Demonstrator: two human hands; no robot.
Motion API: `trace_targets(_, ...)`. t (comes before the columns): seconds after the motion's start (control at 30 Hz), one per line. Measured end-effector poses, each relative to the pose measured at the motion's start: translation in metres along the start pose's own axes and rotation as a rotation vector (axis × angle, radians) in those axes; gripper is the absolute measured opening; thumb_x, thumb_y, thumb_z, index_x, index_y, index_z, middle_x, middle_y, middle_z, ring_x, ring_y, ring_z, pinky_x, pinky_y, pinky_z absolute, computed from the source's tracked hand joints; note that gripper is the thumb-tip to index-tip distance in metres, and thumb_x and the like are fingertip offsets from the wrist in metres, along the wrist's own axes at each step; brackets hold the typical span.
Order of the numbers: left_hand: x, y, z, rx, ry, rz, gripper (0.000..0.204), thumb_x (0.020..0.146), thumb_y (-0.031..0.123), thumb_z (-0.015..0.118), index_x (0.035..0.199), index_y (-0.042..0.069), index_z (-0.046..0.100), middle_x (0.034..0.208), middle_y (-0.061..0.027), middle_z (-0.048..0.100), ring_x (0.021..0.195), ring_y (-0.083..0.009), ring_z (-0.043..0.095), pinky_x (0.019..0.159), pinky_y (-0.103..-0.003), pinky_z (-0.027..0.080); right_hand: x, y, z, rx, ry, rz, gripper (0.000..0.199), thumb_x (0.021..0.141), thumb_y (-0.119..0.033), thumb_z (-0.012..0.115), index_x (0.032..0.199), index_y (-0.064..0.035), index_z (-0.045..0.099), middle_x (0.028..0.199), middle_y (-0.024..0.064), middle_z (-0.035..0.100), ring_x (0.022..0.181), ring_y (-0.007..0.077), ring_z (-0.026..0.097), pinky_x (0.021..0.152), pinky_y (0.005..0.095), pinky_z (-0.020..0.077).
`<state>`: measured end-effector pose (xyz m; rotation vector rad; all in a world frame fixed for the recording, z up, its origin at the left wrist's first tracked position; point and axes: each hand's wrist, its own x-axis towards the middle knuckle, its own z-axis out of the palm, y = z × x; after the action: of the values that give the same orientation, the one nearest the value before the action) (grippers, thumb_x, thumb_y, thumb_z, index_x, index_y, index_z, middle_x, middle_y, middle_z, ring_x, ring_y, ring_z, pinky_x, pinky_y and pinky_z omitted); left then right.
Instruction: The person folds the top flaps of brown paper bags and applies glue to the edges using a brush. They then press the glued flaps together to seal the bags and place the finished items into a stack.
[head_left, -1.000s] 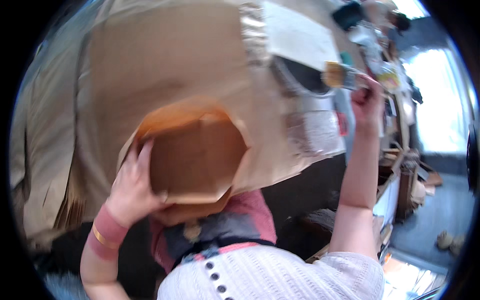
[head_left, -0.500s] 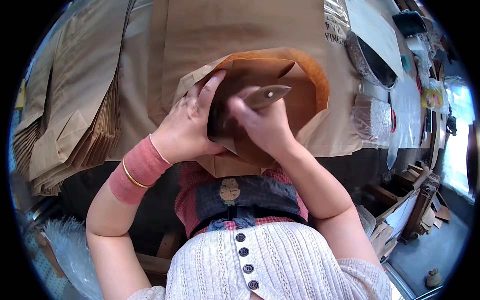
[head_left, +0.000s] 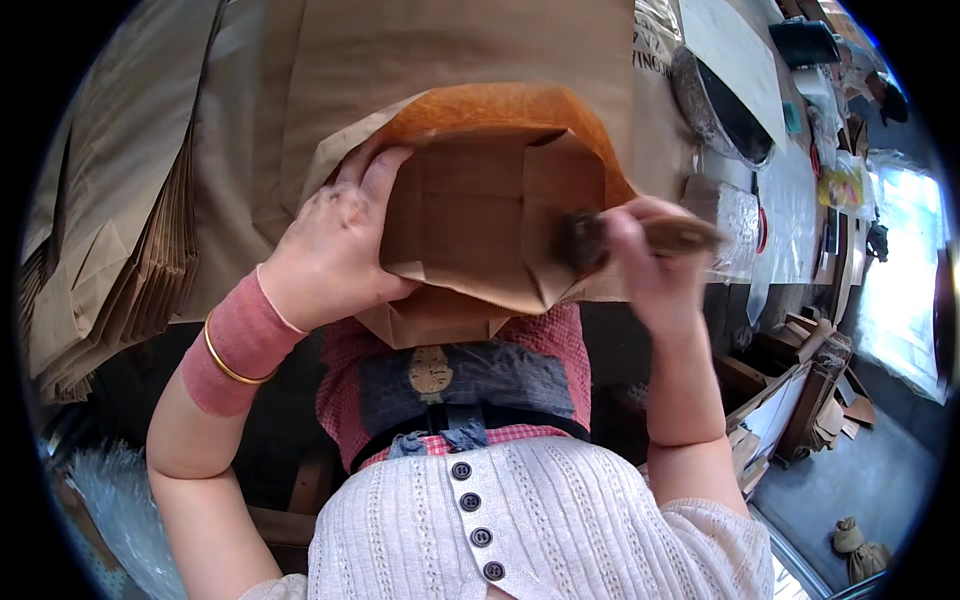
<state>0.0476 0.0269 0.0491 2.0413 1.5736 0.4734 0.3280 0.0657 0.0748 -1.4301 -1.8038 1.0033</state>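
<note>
A brown paper bag (head_left: 480,215) lies on the table with its folded bottom flaps turned up toward me. My left hand (head_left: 335,250) presses flat on the left flap, fingers spread over its edge. My right hand (head_left: 640,265) grips a wooden-handled brush (head_left: 600,238), whose dark bristles touch the right flap of the bag bottom. The hand and brush are blurred. An orange-brown sheet (head_left: 500,105) shows behind the bag bottom.
A stack of flat brown paper bags (head_left: 110,240) lies at the left. A dark round bowl (head_left: 725,105) sits at the right back, with a clear plastic-wrapped block (head_left: 735,215) near it. Wooden pieces (head_left: 800,390) and small items lie lower right.
My right hand has gone from the far right of the table to the bag, bringing the brush to the right flap. The left hand stays on the left flap.
</note>
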Motion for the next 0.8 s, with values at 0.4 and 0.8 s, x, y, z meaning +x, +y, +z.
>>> trace_targets(0.4, -0.005, -0.012, -0.009, 0.209, -0.204, 0.124, 0.035, 0.062, 0.018, 0.071, 0.084, -0.006, 0.061, 0.109, -0.0283, 0.062, 0.108, -0.0371, 0.058, 0.092, -0.039, 0.049, 0.054, -0.018, 0.043, -0.174, -0.543, -0.740, 0.025, 0.076, -0.005, 0.071, 0.100, -0.0013, 0.069, 0.077, 0.0116, 0.059, 0.065, 0.0280, 0.058, 0.058, 0.0353, 0.0466)
trace_targets(0.8, 0.020, -0.016, 0.020, 0.168, 0.052, -0.053, 0.006, 0.077, 0.002, 0.059, 0.081, -0.001, 0.056, 0.087, -0.0212, 0.060, 0.082, -0.0397, 0.059, 0.071, -0.046, 0.047, 0.005, -0.032, 0.011, 0.138, 0.114, -0.147, 0.010, 0.086, -0.004, 0.063, 0.091, 0.0020, 0.068, 0.081, 0.0042, 0.066, 0.071, 0.0070, 0.058, 0.064, 0.0219, 0.0473)
